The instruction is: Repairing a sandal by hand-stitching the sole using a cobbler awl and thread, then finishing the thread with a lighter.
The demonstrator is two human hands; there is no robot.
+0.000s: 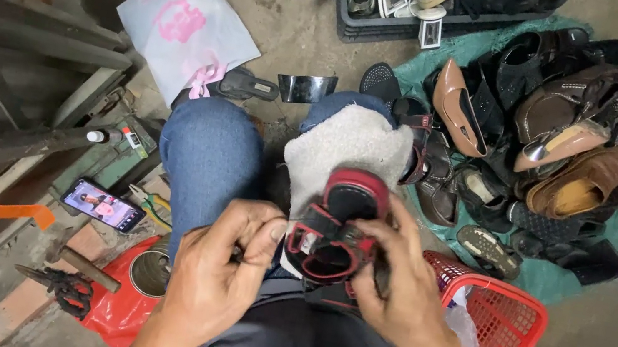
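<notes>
- Red-and-black sandal (340,226) lies on a pale fleecy cloth (347,146) over the person's right knee, toe end pointing away from the body.
- Left hand (219,276): fingers curled, thumb and forefinger pinched at the sandal's near-left edge beside a small white tag; what lies between them cannot be made out.
- Right hand (399,287): fingers wrapped over the strap on the sandal's right side, closed on it.
- Risk, as a judgement: the sandal is steadied only by the lap cloth and two fingertip grips; a hard pull on the strap could slide it off the knee to the concrete floor (294,18), or twist the strap at its anchor.
- Risk: red plastic basket (504,314) sits just beside the right forearm; a wide elbow swing could tip it.
- Packages: white plastic bag (186,29) with pink print, flat on the floor past the left knee. Red bag (112,304) under a round tin (149,272), lower left.
- Smartphone (103,204), screen lit, near pliers (147,204); scissors (64,287) and hammer (85,265) nearby.
- Pile of worn shoes (542,147) on green sheet, right, well apart.
</notes>
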